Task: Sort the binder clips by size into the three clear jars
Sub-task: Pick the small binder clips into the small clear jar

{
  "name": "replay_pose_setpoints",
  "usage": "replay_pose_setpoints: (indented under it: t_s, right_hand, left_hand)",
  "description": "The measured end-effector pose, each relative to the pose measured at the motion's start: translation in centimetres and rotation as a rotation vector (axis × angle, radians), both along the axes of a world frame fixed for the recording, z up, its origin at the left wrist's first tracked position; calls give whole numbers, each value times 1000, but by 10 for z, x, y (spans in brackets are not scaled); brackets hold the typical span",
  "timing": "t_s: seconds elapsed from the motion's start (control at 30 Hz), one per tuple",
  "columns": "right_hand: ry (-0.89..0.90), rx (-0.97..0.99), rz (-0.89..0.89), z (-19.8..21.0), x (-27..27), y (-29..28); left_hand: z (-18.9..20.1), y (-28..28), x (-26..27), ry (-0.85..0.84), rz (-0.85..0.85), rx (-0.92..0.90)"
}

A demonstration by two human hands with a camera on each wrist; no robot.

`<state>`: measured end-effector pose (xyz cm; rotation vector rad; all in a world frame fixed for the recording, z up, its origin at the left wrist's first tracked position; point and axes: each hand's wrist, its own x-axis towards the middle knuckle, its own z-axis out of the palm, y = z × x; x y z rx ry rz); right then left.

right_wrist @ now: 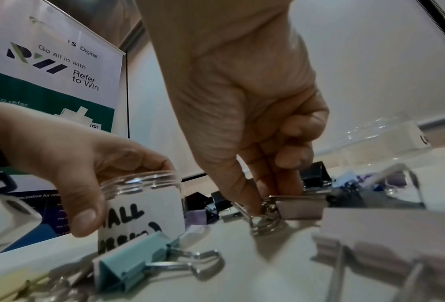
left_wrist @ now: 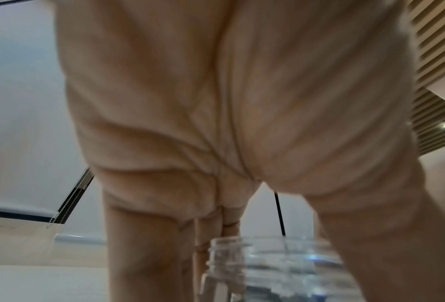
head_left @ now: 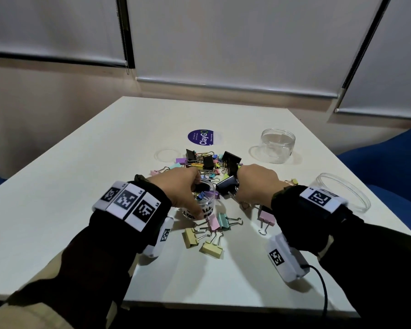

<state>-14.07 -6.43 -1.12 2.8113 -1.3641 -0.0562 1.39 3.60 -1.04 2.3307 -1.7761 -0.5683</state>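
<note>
My left hand [head_left: 178,188] grips the small clear jar [head_left: 205,204] from above, thumb [right_wrist: 84,214] on its labelled side. The jar [right_wrist: 143,204] stands on the table and holds a few small clips. The left wrist view shows my palm over the jar rim [left_wrist: 226,255]. To its right, my right hand [head_left: 255,185] pinches the wire handles [right_wrist: 264,219] of a pale binder clip [right_wrist: 301,206] that lies on the table. A mixed pile of black and pastel clips [head_left: 207,162] lies just beyond both hands. Two larger clear jars stand open: one far right [head_left: 278,146], one near right [head_left: 342,193].
Several pastel clips [head_left: 211,233] lie in front of the small jar, among them a teal one [right_wrist: 130,263]. A pink clip [head_left: 266,217] lies under my right wrist. A clear lid [head_left: 167,155] and a round blue sticker [head_left: 201,137] lie beyond the pile on the white table [head_left: 81,186].
</note>
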Motion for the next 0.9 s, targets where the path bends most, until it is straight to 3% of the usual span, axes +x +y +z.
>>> replay_pose_setpoints:
  t_s: [0.27,0.43,0.53,0.7,0.9]
  right_hand:
    - [-334,277,-82,19,-2,-19]
    - [-261,446,-83,18,-5,-14]
    - [-162,365,-74,14,-9,-16]
    - [-149,243,-94,10,-9,-18]
    - [-144,245,-95,-2,-3,-20]
  left_hand:
    - [0,-1,0,6,-4,6]
    - [-1,0,0,16,0,-2]
    - [-1,0,0,8,2,-2]
    - [-1,-1,1,22,10,5]
    - [0,0,0,13,4,5]
